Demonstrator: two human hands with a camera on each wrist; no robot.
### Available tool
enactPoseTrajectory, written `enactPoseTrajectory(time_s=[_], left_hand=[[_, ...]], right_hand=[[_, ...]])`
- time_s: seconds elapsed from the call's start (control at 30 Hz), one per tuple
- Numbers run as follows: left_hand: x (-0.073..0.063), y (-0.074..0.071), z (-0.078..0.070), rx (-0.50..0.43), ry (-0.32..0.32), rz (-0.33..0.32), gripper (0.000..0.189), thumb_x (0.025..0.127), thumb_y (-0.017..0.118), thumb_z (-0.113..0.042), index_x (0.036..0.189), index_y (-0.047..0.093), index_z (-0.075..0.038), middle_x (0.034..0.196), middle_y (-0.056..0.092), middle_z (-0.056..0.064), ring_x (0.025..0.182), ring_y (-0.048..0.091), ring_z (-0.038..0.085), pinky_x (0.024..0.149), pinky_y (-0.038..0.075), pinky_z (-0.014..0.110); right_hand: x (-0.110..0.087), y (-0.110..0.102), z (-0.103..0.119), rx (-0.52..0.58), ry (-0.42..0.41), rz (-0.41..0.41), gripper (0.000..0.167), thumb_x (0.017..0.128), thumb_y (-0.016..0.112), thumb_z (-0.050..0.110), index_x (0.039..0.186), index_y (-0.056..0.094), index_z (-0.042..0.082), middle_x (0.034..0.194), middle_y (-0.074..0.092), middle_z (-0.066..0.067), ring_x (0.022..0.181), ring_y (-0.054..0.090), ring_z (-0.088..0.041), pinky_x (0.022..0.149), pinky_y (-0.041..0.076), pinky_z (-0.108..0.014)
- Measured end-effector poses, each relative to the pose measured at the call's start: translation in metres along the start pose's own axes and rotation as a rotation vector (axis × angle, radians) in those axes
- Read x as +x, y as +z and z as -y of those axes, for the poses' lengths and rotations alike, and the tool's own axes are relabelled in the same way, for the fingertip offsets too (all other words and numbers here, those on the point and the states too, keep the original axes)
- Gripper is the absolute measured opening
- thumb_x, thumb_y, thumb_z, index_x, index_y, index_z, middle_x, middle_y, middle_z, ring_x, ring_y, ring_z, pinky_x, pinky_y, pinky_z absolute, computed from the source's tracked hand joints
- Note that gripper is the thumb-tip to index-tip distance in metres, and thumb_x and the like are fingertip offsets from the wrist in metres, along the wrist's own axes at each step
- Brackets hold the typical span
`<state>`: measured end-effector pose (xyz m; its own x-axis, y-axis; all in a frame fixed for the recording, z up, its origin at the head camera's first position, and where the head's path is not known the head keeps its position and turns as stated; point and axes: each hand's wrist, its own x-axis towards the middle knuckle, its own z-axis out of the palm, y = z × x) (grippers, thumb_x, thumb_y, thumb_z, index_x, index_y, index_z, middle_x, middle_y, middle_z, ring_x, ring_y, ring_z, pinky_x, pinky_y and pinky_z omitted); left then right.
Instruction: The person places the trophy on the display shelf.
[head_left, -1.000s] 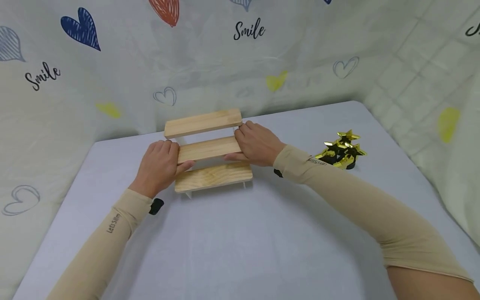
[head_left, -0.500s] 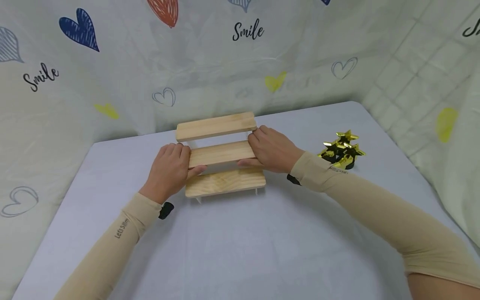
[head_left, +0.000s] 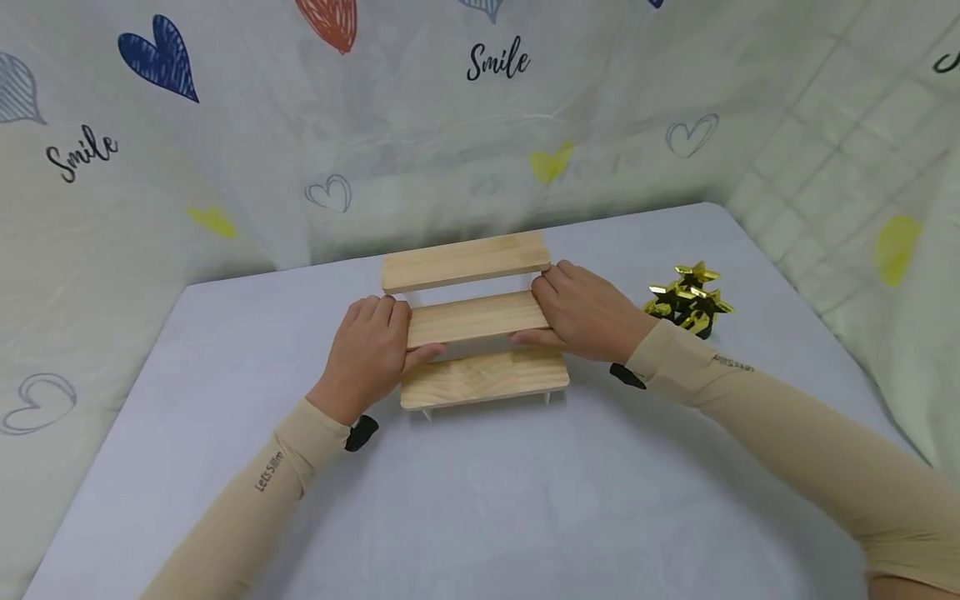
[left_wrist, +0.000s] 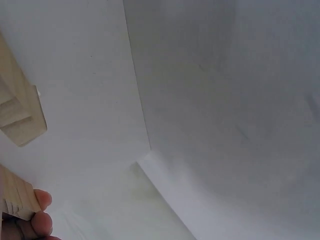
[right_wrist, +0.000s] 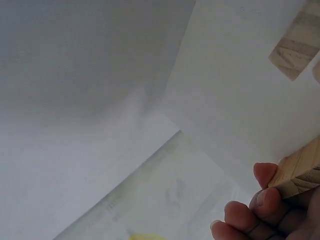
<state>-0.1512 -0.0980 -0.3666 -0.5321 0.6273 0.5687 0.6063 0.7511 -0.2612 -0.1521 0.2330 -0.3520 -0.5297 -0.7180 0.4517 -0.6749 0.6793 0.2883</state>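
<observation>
A three-tier wooden display stand (head_left: 478,320) with pale boards and white supports is in the middle of the head view. My left hand (head_left: 367,357) grips the left end of its middle board, thumb along the front edge. At the opposite end, my right hand (head_left: 592,313) holds the same board, its thumb also in front. In the left wrist view, fingertips (left_wrist: 43,223) curl round the end of a board (left_wrist: 19,192). Fingers (right_wrist: 241,216) likewise wrap a board end (right_wrist: 300,170) in the right wrist view.
Several shiny gold star-topped pieces with black bases (head_left: 690,302) stand together on the white table (head_left: 480,500), beyond my right forearm. A white curtain (head_left: 420,108) printed with hearts and "Smile" hangs behind the table's back edge and along its sides.
Both hands have moved the display stand to the right and slightly nearer to me, keeping their grip on the middle board. The gold star pieces have stayed in place.
</observation>
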Motion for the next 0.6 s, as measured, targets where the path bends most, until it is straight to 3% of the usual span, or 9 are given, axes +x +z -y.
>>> enactPoseTrajectory(time_s=[0.3,0.47,0.6], left_hand=[[0.006,0.001,-0.017,0.018,0.016,-0.022,0.082,0.103,0.02,-0.074,0.085,0.052,0.0,0.07,0.046,0.01,0.062,0.039,0.026,0.07,0.044,0.038],[0.005,-0.001,-0.018,0.015,0.007,0.006,0.083,0.102,0.019,-0.075,0.087,0.052,0.0,0.072,0.048,0.01,0.063,0.043,0.027,0.072,0.046,0.038],[0.004,-0.003,-0.018,0.002,0.003,0.022,0.082,0.102,0.022,-0.076,0.089,0.052,-0.001,0.073,0.049,0.01,0.065,0.044,0.027,0.074,0.047,0.038]], right_hand=[[-0.018,-0.006,-0.005,0.017,0.016,0.019,0.088,0.1,0.018,0.077,0.097,0.053,-0.004,0.085,0.057,-0.014,0.074,0.048,-0.028,0.073,0.042,-0.035],[-0.02,-0.008,-0.005,0.059,0.035,0.015,0.085,0.1,0.024,0.077,0.097,0.053,-0.002,0.087,0.057,-0.014,0.076,0.049,-0.028,0.075,0.044,-0.036],[-0.023,-0.017,-0.007,0.133,0.107,0.051,0.089,0.097,0.027,0.081,0.101,0.056,-0.004,0.087,0.054,-0.012,0.079,0.05,-0.029,0.079,0.046,-0.037]])
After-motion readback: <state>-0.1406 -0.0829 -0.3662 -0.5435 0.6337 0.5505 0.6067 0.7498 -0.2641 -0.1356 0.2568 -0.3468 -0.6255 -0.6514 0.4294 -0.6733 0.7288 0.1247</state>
